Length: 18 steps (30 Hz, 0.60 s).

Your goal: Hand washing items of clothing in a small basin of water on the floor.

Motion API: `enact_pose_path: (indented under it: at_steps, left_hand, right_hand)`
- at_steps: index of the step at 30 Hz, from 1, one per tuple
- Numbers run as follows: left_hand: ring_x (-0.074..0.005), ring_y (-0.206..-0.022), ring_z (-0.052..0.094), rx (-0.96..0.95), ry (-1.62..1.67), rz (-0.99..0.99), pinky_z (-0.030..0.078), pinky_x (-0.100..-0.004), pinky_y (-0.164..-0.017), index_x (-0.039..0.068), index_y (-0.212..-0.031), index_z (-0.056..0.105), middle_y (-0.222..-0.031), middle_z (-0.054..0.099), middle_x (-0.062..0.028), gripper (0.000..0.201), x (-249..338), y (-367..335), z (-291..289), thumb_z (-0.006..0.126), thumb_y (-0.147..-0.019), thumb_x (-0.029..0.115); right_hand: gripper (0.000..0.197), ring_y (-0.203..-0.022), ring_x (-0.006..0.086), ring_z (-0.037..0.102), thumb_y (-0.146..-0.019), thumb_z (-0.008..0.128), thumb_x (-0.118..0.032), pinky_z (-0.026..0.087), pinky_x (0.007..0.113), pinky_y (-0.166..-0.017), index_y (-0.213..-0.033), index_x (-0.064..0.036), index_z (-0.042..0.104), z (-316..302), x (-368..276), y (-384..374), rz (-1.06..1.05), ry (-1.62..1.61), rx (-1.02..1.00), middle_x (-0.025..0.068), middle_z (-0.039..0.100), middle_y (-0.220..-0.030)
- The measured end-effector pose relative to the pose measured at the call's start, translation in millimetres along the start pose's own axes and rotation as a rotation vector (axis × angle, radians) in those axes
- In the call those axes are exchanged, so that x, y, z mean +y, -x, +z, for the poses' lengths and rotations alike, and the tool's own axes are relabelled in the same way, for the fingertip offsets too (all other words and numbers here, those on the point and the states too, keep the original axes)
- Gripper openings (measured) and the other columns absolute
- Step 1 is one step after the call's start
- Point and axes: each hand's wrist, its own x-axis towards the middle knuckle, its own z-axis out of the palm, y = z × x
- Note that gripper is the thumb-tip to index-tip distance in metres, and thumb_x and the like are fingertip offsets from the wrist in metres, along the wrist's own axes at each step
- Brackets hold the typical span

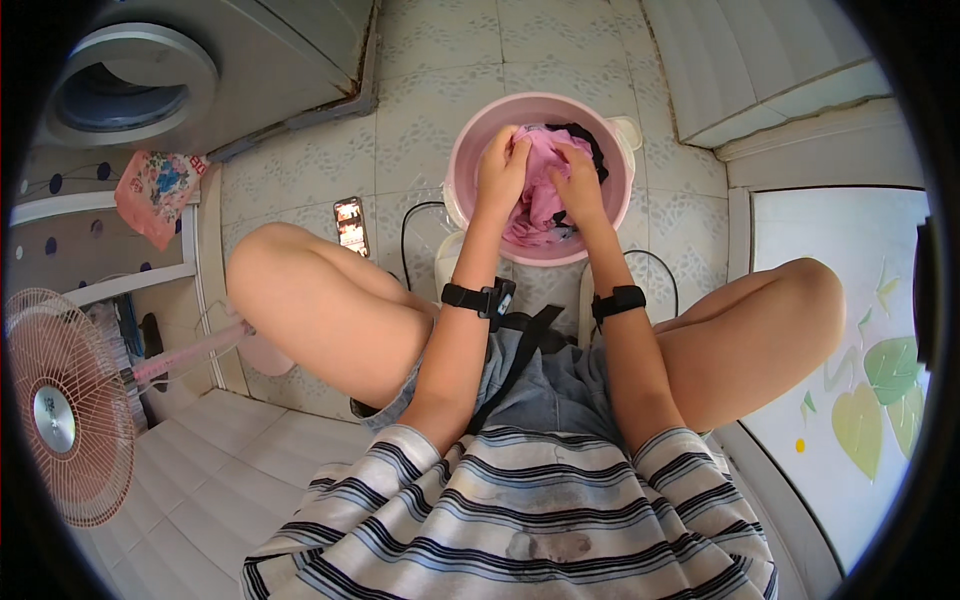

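A round pink basin (463,165) stands on the floor between my feet. In it lies a bunched pink garment (545,180), with a black piece of clothing (592,148) showing at the far right of the basin. Over the basin's left part, my left hand (503,168) is closed on the pink cloth. My right hand (578,190) grips the same garment from the right, fingers bent into its folds. Both wrists wear black straps. What lies under the cloth is hidden.
To the left, a lit phone (351,227) lies on the tiled floor (430,110). A front-load washing machine (130,90) with a round door stands far left. Nearer are a pink standing fan (70,405) and a hanging floral cloth (160,195). A leaf-patterned panel (850,370) is at right.
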Motion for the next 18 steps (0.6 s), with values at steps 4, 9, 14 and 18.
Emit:
enact_pose_path:
  at_steps: [4,9,14,18]
  left_hand:
    - [-0.0053,-0.073,0.048,-0.017,0.108,-0.006,0.040,-0.0200,-0.066,-0.001,-0.093,0.056,-0.079,0.055,0.0015,0.014,28,-8,-6,0.054,-0.087,0.012]
    - [-0.0046,-0.072,0.047,0.099,0.064,0.090,0.039,-0.0195,-0.065,0.000,-0.091,0.056,-0.077,0.053,0.0026,0.011,67,-17,-12,0.055,-0.087,0.011]
    - [-0.0193,-0.069,0.053,0.139,-0.111,0.134,0.043,-0.0288,-0.067,-0.002,-0.090,0.057,-0.078,0.058,-0.0121,0.017,63,-26,-27,0.060,-0.080,0.012]
    - [-0.0302,-0.074,0.055,0.049,-0.393,0.032,0.043,-0.0353,-0.066,-0.001,-0.085,0.060,-0.082,0.061,-0.0168,0.027,29,-19,-34,0.063,-0.078,0.025]
  right_hand:
    - [0.026,-0.096,0.0297,0.052,-0.072,0.066,-0.010,0.040,0.038,-0.084,-0.097,-0.0040,0.062,-20,1,-9,0.048,0.201,0.018,0.0131,0.058,-0.103]
    - [0.019,-0.080,0.0222,0.056,-0.080,0.062,-0.015,0.043,0.030,-0.073,-0.092,0.0001,0.062,-53,-22,-35,-0.025,-0.254,0.055,0.0110,0.061,-0.089]
    - [0.021,-0.078,0.0190,0.060,-0.083,0.059,-0.015,0.045,0.027,-0.072,-0.095,0.0029,0.062,-78,-27,-43,0.010,-0.244,-0.091,0.0129,0.065,-0.088]
    - [0.020,-0.078,0.0187,0.060,-0.082,0.060,-0.013,0.045,0.027,-0.071,-0.093,0.0025,0.063,-81,-15,-36,0.040,-0.165,-0.160,0.0125,0.065,-0.087]
